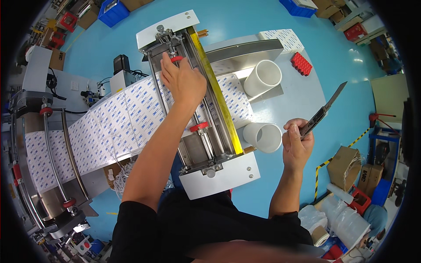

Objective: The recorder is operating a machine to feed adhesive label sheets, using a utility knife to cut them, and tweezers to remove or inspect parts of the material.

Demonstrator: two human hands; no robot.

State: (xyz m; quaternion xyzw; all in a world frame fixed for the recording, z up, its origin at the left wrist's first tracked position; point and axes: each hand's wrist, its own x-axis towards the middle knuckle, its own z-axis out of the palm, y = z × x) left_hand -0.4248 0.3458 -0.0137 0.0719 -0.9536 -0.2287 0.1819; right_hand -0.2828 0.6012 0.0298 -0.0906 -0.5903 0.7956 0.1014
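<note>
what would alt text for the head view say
Seen from above, the left hand reaches to a red collar on the rods of a metal machine fed with a printed white sheet. The right hand holds a knife, blade out, near two white tubes.

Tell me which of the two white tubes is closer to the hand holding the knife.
The lower white tube, lying just left of the right hand by the machine's near end. The other white tube lies farther up, beside the red block.
</note>
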